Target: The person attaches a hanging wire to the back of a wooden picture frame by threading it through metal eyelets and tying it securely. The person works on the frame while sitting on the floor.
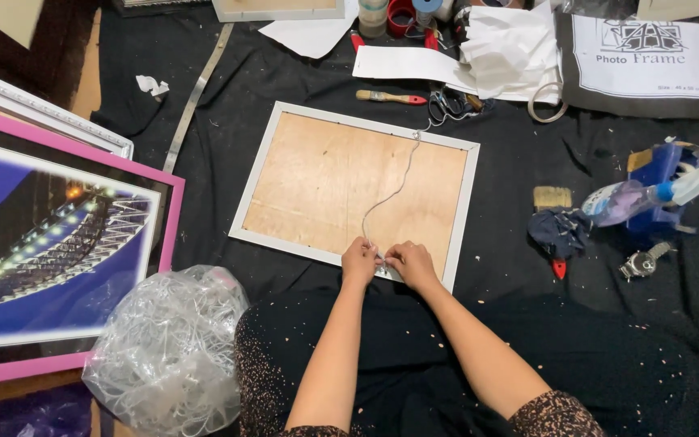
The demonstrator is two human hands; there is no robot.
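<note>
Both hands, left hand (360, 261) and right hand (412, 264), meet at near edge of frame (463, 212); cord (399, 186) trails across backing board. Bare black cloth (220, 162) left of frame gives open passage. Plastic bag (167, 348) and pink-framed picture (58, 235) block near left. Right side crowded: brush (552, 197), spray bottle (649, 194), watch (645, 261). Far edge packed with papers (414, 63), paintbrush (390, 97).

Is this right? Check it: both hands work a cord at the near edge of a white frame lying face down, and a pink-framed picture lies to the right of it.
One detail is wrong. The head view shows the pink-framed picture lying to the left of the white frame, not the right. The rest stands: left hand and right hand work the cord at the frame's near edge, wooden back up.
</note>
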